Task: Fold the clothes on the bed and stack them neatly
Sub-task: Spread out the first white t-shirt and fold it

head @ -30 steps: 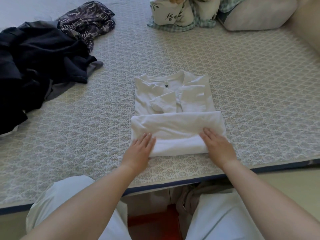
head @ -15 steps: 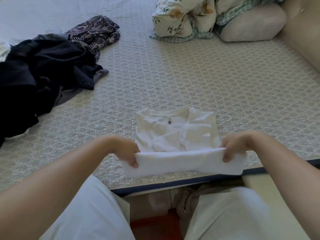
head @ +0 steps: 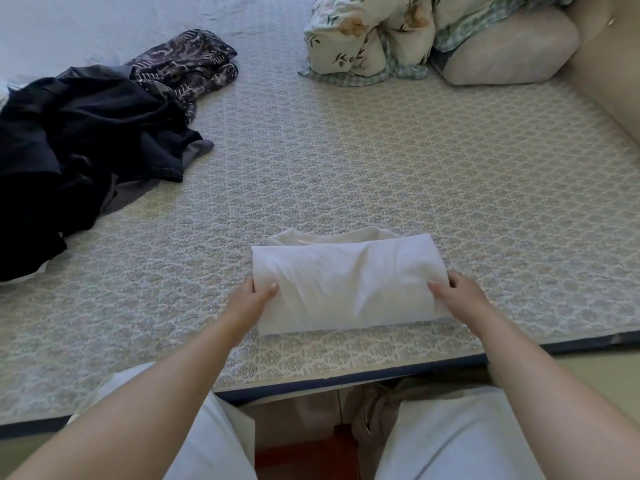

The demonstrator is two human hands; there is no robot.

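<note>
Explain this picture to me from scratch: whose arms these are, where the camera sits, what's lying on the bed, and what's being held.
There is no machine here. A person wears a camera on the head, looking down at their own arms. The left hand and right hand grip the two ends of a folded white shirt lying on the patterned bed cover. Far left sits an unfolded pile of dark clothes with a dark patterned garment behind it. At the far end are a bundled floral quilt and a pillow.

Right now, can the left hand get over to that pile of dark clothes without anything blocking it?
Probably yes. The left hand rests on the folded white shirt, and only bare bed cover lies between it and the dark clothes pile. It may take a stretch or a lean.
</note>
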